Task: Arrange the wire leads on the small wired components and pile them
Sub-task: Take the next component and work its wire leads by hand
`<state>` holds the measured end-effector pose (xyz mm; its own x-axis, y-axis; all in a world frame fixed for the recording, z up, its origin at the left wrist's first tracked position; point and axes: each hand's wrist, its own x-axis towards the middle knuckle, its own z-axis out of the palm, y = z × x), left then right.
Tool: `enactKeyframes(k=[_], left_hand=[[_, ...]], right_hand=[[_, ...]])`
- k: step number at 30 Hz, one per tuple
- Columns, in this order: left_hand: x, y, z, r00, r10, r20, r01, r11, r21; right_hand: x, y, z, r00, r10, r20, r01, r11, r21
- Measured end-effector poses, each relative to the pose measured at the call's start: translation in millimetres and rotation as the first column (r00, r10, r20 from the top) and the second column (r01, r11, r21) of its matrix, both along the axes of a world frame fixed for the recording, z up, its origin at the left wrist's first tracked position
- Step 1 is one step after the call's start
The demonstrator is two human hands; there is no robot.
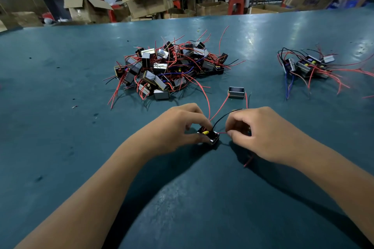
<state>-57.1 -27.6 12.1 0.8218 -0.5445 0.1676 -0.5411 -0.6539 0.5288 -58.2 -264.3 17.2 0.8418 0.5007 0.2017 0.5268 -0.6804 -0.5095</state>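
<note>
At the frame's centre, the left hand (180, 127) grips a component (209, 136) on the table (60, 107); the right hand (261, 133) pinches its red lead (222, 133). Big pile (170, 66) above, small pile (307, 65) upper right, a lone component (236, 92) between.

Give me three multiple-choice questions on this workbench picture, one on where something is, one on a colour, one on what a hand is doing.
1. Where is the big heap of components?
A. beyond the hands, left of centre
B. in a cardboard box
C. on the floor

2. What colour is the wire that the right hand pinches?
A. green
B. white
C. red

3. The left hand is:
A. flat and empty
B. holding a small component
C. out of view

Answers: 1 A, it lies on the table; 2 C, red at the fingertips; 3 B, fingers curl round it.
</note>
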Motion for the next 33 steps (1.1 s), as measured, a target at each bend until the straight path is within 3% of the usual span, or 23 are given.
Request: enactKeyframes(k=[9,17,21,26,33], left_hand=[[0,-7,-6,0.969,-0.108,0.22,0.107,0.994,0.02],[-3,-18,-10,0.973,-0.11,0.204,0.109,0.994,0.012],[-3,-16,-7,0.976,-0.103,0.194,0.089,0.993,0.076],[3,-2,-2,0.994,-0.067,0.086,0.063,0.997,0.051],[3,2,-4,1.0,0.012,0.003,-0.012,1.0,0.012]], right_hand=[[5,-4,-3,0.995,-0.096,0.004,0.096,0.992,0.082],[12,-15,10,0.975,0.025,-0.221,0.014,0.984,0.175],[23,-37,27,0.99,-0.098,-0.098,0.119,0.965,0.233],[33,-65,30,0.969,-0.248,-0.009,0.248,0.967,0.055],[30,-56,21,0.985,-0.167,-0.045,0.159,0.977,-0.145]])
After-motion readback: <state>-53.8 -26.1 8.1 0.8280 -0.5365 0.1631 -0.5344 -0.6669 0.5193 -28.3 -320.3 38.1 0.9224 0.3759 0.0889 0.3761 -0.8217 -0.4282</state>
